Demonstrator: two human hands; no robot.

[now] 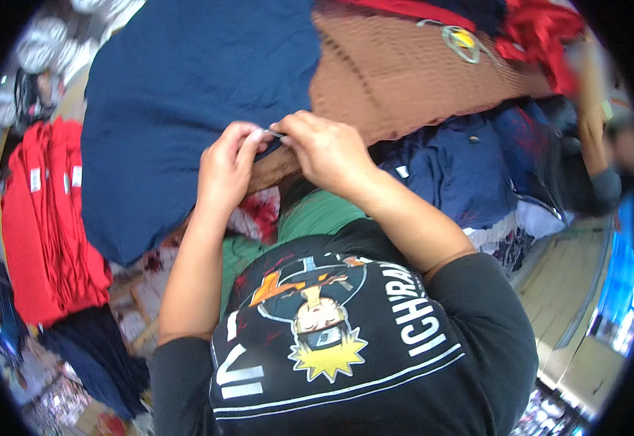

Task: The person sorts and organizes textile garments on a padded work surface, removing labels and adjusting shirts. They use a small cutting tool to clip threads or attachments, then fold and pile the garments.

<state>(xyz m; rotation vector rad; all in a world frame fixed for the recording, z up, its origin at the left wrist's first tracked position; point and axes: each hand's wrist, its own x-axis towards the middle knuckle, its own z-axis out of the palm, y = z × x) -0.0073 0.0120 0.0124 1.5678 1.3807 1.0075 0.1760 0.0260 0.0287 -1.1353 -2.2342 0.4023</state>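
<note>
A wide navy blue cloth (193, 80) lies spread before me, its near edge drawn up toward my body. My left hand (228, 156) is closed, pinching that edge between thumb and fingers. Close beside it, almost touching, my right hand (328, 149) grips a small thin grey metal tool (274, 134), whose tip points at the left fingertips. The fingers cover most of the tool, so its exact kind is unclear. Beneath the hands a fold of brown cloth (277, 168) shows.
Folded red garments (51, 225) are stacked at the left, above a dark blue cloth (102, 356). Ribbed brown fabric (418, 80) bears a pale coiled tape (462, 43). More navy garments (447, 171) lie at the right, near another person's arm (591, 109).
</note>
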